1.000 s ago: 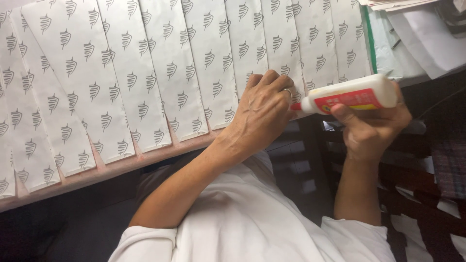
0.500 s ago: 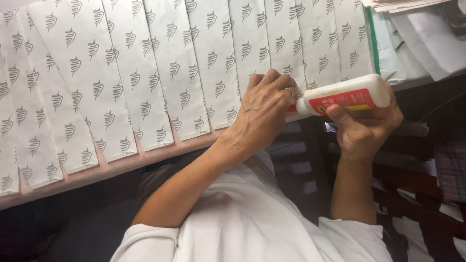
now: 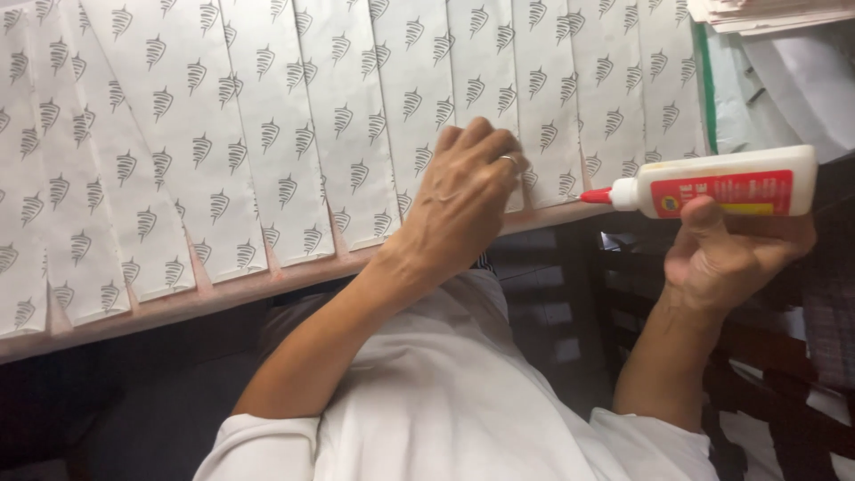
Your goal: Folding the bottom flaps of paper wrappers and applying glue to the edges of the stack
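Observation:
My left hand [image 3: 463,200] rests palm down on the near edge of a white paper sheet [image 3: 485,98] printed with grey emblems, fingers curled over its lower corner. That sheet is one of several overlapping sheets [image 3: 267,134] fanned across a pinkish table edge [image 3: 223,294]. My right hand [image 3: 726,254] grips a white glue bottle [image 3: 721,183] with a red label, held sideways. Its red nozzle [image 3: 597,194] points left at the table edge, a short gap away from my left hand.
A stack of papers [image 3: 766,11] and a green-edged folder [image 3: 708,89] lie at the top right. Dark wooden chair parts [image 3: 775,356] stand below the table on the right. My white shirt [image 3: 445,392] fills the bottom.
The glue bottle and my right hand have drawn back to the right, so the nozzle is out from under my left hand. My left hand stays on the sheets.

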